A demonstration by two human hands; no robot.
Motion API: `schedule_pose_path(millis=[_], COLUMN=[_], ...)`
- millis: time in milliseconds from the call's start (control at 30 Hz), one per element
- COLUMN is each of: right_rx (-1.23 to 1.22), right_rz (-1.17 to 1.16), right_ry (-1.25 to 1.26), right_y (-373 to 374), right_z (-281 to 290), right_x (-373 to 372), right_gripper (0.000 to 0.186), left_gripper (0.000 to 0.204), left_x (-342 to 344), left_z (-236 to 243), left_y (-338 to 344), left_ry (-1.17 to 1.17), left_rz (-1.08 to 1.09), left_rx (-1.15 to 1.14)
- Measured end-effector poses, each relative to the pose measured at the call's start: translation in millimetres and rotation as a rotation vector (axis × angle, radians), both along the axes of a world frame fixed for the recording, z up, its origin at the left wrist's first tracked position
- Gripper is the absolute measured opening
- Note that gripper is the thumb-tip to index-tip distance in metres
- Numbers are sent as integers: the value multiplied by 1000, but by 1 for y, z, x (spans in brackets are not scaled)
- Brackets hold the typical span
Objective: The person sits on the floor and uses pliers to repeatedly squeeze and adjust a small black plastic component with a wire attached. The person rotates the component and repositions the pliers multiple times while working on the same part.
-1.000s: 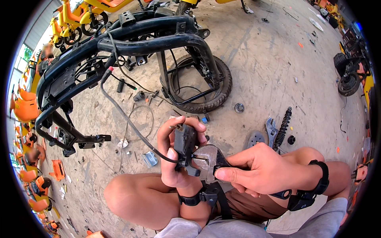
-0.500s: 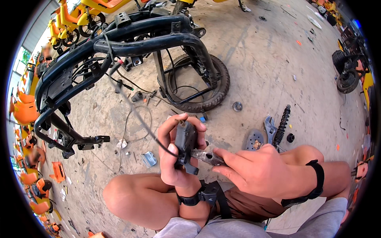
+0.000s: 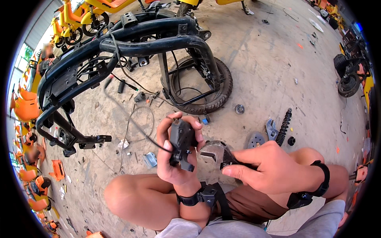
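My left hand (image 3: pixel 167 166) is wrapped round a black box-like housing (image 3: pixel 182 139), held upright with a hooked lower end. A thin dark cable (image 3: pixel 137 124) runs from the housing up and left toward the frame. My right hand (image 3: pixel 274 168) grips the dark handle of a worn adjustable wrench (image 3: pixel 217 152). The wrench's broad head faces left, just right of the housing, with a small gap between them. Part of the housing is hidden behind my left fingers.
A black scooter frame (image 3: pixel 154 47) with a tyre (image 3: pixel 226 85) lies ahead. At right on the floor are another adjustable wrench (image 3: pixel 272 129), a coil-spring shock absorber (image 3: pixel 284 127) and a grey clog (image 3: pixel 256 139). Yellow scooters (image 3: pixel 93 16) stand behind.
The wrench has drawn back from the housing and turned, so its broad jaw now shows. Its tip met the housing before. My left hand has shifted slightly left with the housing.
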State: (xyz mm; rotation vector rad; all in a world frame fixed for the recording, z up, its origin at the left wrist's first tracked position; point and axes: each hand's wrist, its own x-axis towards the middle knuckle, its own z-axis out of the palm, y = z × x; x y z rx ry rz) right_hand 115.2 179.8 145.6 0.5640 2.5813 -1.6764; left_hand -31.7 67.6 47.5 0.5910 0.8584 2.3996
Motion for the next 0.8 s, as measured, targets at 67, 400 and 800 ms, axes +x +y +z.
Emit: schedule_pose_path(millis=[67, 400, 800], right_rx=[-262, -574, 34], right_rz=[2, -20, 18], right_ry=[-205, -361, 29], right_y=[3, 4, -8], right_z=[6, 9, -2], right_x=[-5, -11, -5], right_gripper=[38, 43, 37], left_gripper=[60, 60, 60], left_x=[4, 10, 10], left_z=[3, 4, 2], left_y=[0, 4, 2], left_ry=[47, 125, 255], left_rz=[38, 87, 167], left_rx=[-9, -35, -109])
